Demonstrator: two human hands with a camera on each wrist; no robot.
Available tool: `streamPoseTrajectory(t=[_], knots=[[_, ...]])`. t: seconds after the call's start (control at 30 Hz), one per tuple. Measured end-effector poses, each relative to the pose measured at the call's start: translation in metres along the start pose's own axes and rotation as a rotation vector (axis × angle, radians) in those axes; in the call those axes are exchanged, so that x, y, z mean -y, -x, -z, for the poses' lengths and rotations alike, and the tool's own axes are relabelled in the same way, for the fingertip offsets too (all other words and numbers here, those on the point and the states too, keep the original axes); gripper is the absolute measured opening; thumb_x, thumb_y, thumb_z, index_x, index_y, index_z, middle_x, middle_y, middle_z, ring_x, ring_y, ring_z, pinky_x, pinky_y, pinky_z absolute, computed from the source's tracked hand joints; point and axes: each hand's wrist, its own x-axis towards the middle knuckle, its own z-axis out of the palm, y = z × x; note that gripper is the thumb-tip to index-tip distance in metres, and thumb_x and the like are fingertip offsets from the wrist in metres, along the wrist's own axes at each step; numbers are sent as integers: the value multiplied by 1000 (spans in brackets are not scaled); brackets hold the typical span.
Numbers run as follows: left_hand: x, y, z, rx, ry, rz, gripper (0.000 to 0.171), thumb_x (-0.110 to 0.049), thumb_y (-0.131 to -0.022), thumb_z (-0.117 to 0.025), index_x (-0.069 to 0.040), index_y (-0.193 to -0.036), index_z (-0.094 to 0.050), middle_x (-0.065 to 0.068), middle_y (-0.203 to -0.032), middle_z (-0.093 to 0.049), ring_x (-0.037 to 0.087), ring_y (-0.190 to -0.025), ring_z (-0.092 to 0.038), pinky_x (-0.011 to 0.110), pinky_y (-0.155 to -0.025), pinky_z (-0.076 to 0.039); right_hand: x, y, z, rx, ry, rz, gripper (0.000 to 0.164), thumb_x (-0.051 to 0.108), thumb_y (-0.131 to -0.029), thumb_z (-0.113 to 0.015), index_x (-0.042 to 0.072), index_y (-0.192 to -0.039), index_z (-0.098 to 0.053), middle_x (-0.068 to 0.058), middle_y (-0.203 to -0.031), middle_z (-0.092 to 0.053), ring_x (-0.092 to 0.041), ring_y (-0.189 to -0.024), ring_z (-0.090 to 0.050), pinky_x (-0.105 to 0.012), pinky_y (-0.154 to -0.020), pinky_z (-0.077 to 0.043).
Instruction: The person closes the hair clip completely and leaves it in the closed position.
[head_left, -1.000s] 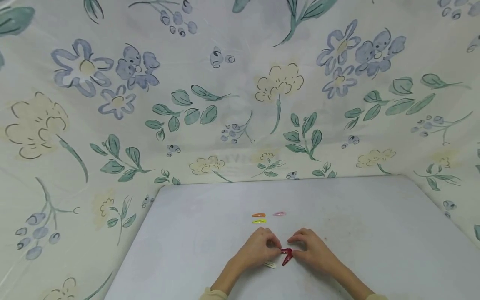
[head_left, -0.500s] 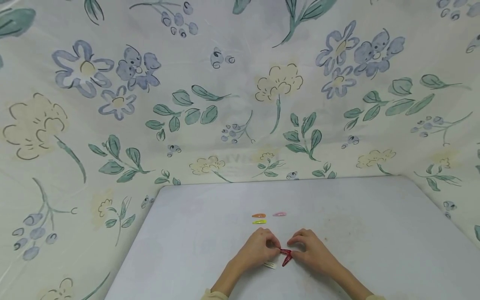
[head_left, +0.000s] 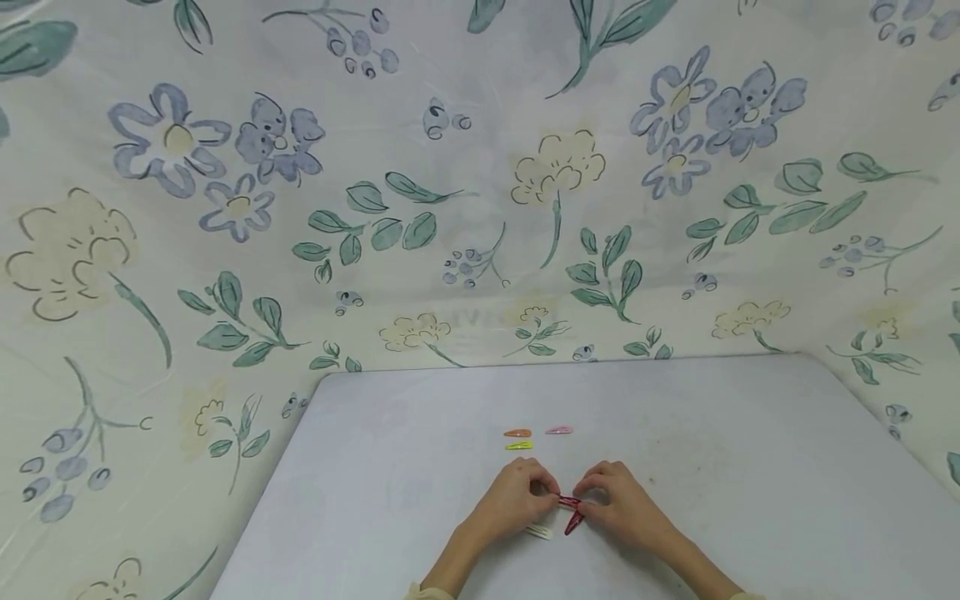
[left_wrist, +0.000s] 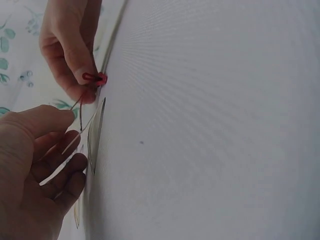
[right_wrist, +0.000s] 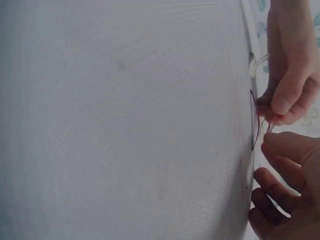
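My left hand pinches one end of a dark red snap hair clip between thumb and forefinger. The right hand pinches the same clip at its other end, so it stretches level between the fingertips. A second red hair clip slants below, its upper end right at the right fingertips. Under the left hand lies a white hair clip, partly covered by that hand. In the right wrist view the left thumb and right forefinger nearly meet around the thin red clip.
Farther back on the white table lie an orange hair clip, a yellow one just in front of it, and a pink one to their right. Flower-patterned sheeting rises behind the table and at its sides.
Both hands stay in nearly the same place. The right fingertips have shifted slightly left and cover more of the level red clip's end. The other clips lie as before.
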Motion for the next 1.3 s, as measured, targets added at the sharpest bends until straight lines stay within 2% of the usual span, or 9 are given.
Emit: streamPoseTrajectory(t=[0.4, 0.53, 0.7, 0.8, 1.03, 1.2, 1.3], knots=[[0, 3, 2, -29, 17, 19, 5, -13, -83, -74, -17, -83, -71, -12, -85, -60, 3, -83, -49, 22, -75, -42, 3, -3, 0, 11, -2, 1, 8, 20, -82, -79, 24, -82, -72, 12, -91, -60, -14, -94, -49, -32, -81, -45], [1, 4, 3, -47, 18, -7, 3, -14, -83, -74, -14, -83, -71, -11, -84, -59, 4, -83, -49, 22, -75, -43, 5, -5, 0, 0, 4, 20, 9, 19, -82, -79, 23, -81, -71, 12, -91, -60, -14, -93, -50, -32, -81, -45], [3, 3, 3, -65, 15, -38, 3, -13, -84, -73, -14, -82, -70, -11, -85, -59, 4, -84, -51, 22, -76, -44, 9, -8, 1, 26, -19, -45, 12, 13, -82, -78, 20, -80, -68, 9, -90, -60, -14, -94, -51, -36, -82, -47], [4, 4, 4, -74, 19, -31, 3, -14, -85, -73, -14, -84, -70, -12, -87, -60, 6, -85, -53, 22, -77, -45, 11, -9, 1, 44, -30, -75, 11, 11, -82, -77, 18, -82, -69, 7, -89, -60, -14, -92, -53, -38, -82, -48], [1, 4, 6, -117, 42, -31, 2, -14, -89, -69, -13, -89, -67, -9, -88, -62, 11, -88, -57, 24, -78, -48, 15, -12, -2, -21, -64, -94, 11, 8, -83, -74, 16, -88, -69, 9, -86, -63, -9, -85, -58, -33, -79, -50], [0, 4, 7, -151, 62, -62, 17, -8, -88, -69, -9, -104, -66, -2, -90, -65, 13, -90, -60, 28, -81, -51, 19, -12, -2, -42, -97, -94, 12, 6, -84, -74, 15, -89, -68, 8, -84, -64, -9, -81, -57, -29, -75, -50], [1, 4, 7, -177, 52, -83, 20, -7, -87, -69, -7, -107, -68, 0, -90, -67, 13, -90, -60, 29, -81, -52, 21, -14, -2, -52, -98, -88, 12, 5, -85, -73, 15, -89, -68, 8, -84, -65, -8, -80, -58, -28, -74, -52]])
